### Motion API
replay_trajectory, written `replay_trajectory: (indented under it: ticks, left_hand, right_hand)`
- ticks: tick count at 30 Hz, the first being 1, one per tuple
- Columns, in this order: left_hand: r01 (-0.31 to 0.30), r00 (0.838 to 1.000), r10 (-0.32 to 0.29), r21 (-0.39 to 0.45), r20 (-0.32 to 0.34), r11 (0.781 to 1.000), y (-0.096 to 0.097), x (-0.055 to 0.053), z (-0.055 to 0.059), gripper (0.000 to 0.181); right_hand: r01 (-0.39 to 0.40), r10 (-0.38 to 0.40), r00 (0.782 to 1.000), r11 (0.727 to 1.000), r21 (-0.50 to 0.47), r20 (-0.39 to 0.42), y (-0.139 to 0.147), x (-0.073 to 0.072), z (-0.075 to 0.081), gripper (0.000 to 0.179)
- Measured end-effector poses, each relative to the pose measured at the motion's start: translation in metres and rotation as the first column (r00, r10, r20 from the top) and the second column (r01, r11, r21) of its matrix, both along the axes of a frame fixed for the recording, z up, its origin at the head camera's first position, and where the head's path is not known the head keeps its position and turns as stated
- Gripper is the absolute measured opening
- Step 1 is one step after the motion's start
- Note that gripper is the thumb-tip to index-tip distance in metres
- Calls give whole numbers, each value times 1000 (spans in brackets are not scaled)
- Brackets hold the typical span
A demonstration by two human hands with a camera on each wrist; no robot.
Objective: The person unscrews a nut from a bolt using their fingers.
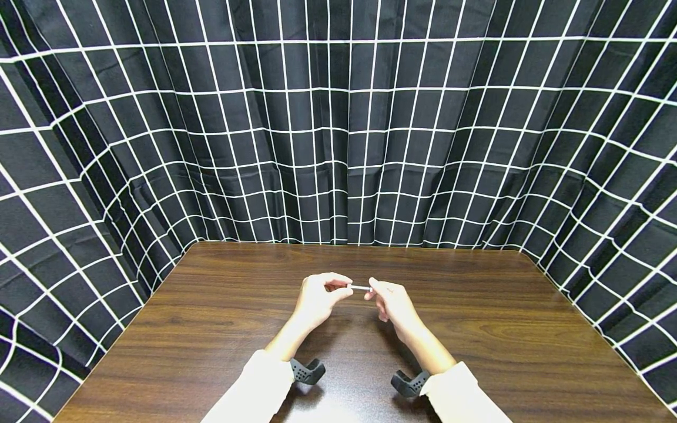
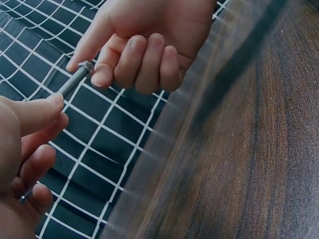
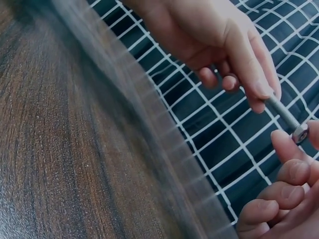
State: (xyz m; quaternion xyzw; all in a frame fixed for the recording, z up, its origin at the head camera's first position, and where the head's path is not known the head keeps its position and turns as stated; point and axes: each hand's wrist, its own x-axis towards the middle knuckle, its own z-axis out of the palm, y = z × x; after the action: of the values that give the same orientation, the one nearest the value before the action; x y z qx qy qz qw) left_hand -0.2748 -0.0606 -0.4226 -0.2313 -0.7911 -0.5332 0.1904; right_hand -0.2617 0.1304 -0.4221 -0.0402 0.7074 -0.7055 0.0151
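Observation:
A threaded metal bolt (image 2: 75, 82) is held level in the air between both hands, above the table. My left hand (image 1: 317, 298) pinches one end of it between thumb and fingertips, which hide that end. At the other end sits a hex nut (image 3: 301, 133), around the shaft. The thumb and index finger of my right hand (image 1: 395, 304) pinch this nut from either side, while the other fingers curl loosely into the palm. In the head view the bolt looks like a thin silvery rod.
Beneath the hands lies a brown wood-grain table (image 1: 238, 317). A black curtain with a white grid (image 1: 338, 147) surrounds its back and sides. Dark straps (image 1: 308, 372) sit at both wrists beside the pale sleeves (image 1: 254, 388).

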Motion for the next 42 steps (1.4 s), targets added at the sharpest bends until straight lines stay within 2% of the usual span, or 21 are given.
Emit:
replay_trajectory:
  ticks: [11, 16, 20, 22, 29, 33, 38, 42]
  left_hand:
    - [-9, 1000, 9, 13, -16, 1000, 0, 0, 0, 14]
    - [-5, 1000, 4, 32, 7, 999, -1, -1, 0, 14]
    - [0, 1000, -1, 46, 22, 999, -3, -3, 2, 15]
    - [2, 1000, -3, 44, 23, 999, -4, -3, 2, 15]
    - [6, 999, -7, 37, 37, 999, -5, -3, 3, 15]
    - [9, 999, -11, 50, 51, 999, -4, -2, 4, 15]
    - [28, 997, -33, 67, 70, 997, -5, -3, 3, 14]
    - [30, 996, -34, 53, 81, 998, -6, -5, 2, 15]
  right_hand:
    - [-94, 87, 992, 993, -76, -96, 4, -3, -4, 21]
    - [-147, 134, 983, 984, -103, -128, 7, -4, -6, 13]
    - [-161, 144, 980, 979, -125, -138, 7, -5, -6, 6]
    - [-148, 131, 982, 981, -124, -139, 7, -5, -6, 6]
    - [-70, 57, 982, 995, -65, -180, 5, -5, -4, 27]
    - [-33, 24, 978, 999, -39, -209, 4, -4, -3, 29]
    - [14, -5, 960, 999, 31, -279, 3, 0, 1, 24]
    - [42, -7, 939, 995, 94, -344, 1, 8, 12, 22]
